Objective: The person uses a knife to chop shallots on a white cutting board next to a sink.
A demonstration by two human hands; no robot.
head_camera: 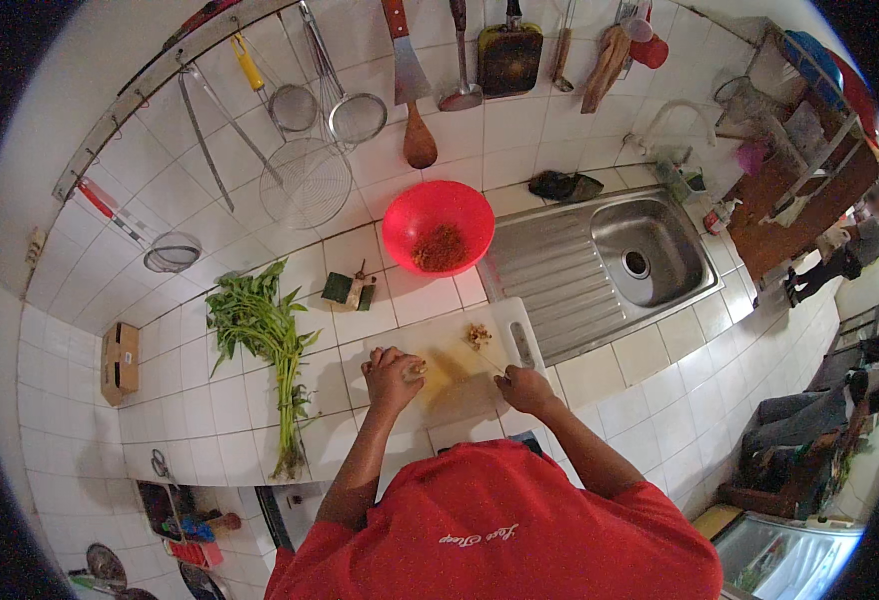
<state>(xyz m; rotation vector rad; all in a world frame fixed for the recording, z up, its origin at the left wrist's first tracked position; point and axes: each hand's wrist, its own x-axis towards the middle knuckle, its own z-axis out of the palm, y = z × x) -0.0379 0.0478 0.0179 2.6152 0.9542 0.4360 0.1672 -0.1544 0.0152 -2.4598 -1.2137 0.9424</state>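
A white cutting board with a yellow-stained middle lies on the tiled counter before me. My left hand is on its left part, fingers curled around a small pale piece of food, partly hidden. At the board's right side my right hand is closed on what looks like a knife, its thin blade seen nearly edge-on and its handle hidden. Beyond the blade sits a small heap of chopped brownish bits. Behind the board stands a red plastic bowl with reddish-brown crumbly food inside.
Leafy green stalks lie left, near small dark-green pieces. A steel sink with drainboard is right. Strainers, a spatula and a square pan hang on the wall. A person is far right.
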